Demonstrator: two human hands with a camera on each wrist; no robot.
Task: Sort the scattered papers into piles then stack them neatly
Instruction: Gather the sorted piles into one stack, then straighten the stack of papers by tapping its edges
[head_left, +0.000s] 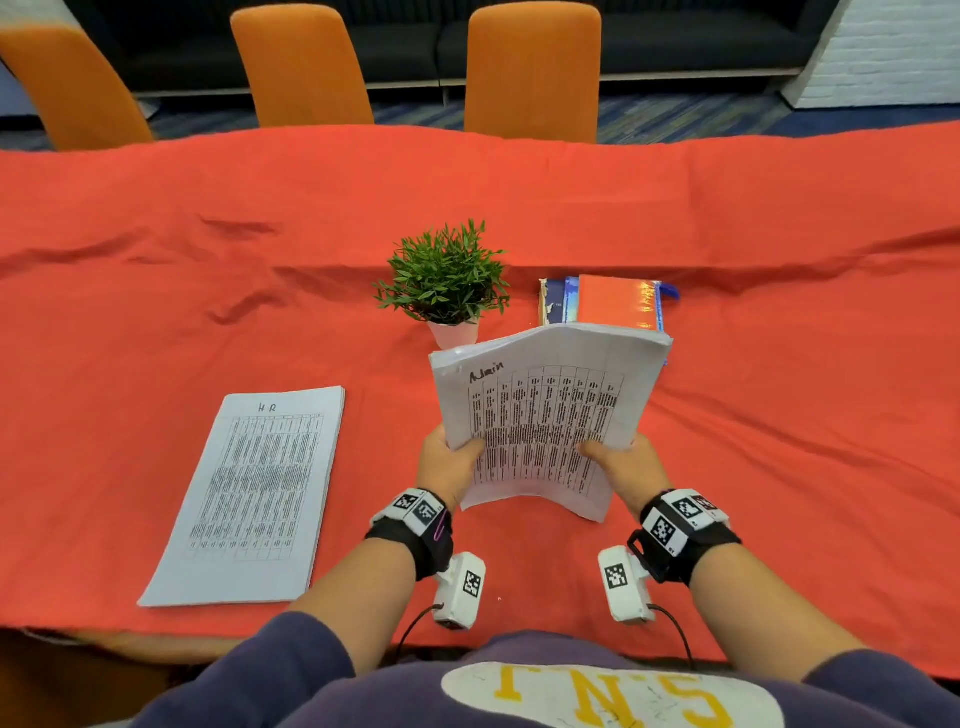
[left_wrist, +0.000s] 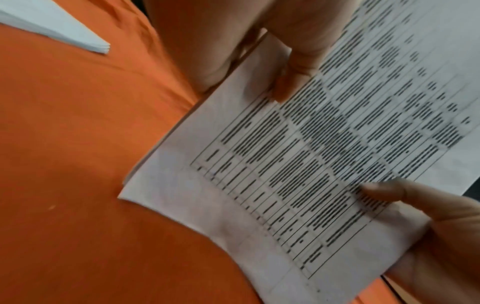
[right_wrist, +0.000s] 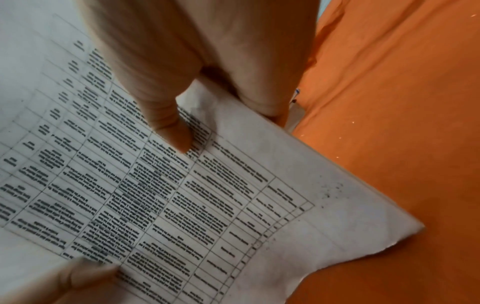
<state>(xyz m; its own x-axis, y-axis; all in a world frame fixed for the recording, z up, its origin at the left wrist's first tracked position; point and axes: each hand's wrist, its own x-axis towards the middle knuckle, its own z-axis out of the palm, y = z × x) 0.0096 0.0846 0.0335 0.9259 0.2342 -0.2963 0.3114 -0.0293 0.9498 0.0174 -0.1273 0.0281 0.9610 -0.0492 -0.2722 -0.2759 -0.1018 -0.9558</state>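
Observation:
A thick stack of printed papers marked "Admin" (head_left: 545, 415) stands nearly upright, its lower edge on the red tablecloth (head_left: 156, 291). My left hand (head_left: 449, 462) grips its left edge, thumb on the front sheet. My right hand (head_left: 623, 462) grips the right edge the same way. The wrist views show the sheet (left_wrist: 298, 164) (right_wrist: 182, 195) with each thumb pressed on the table print and fingers behind. A second pile marked "HR" (head_left: 254, 493) lies flat at the left; its corner (left_wrist: 64, 35) shows in the left wrist view.
A small potted plant (head_left: 447, 283) stands just behind the held stack. Books or folders with an orange cover (head_left: 613, 304) lie behind it to the right. Three orange chairs (head_left: 301, 67) line the table's far side. The near table edge is close to my body.

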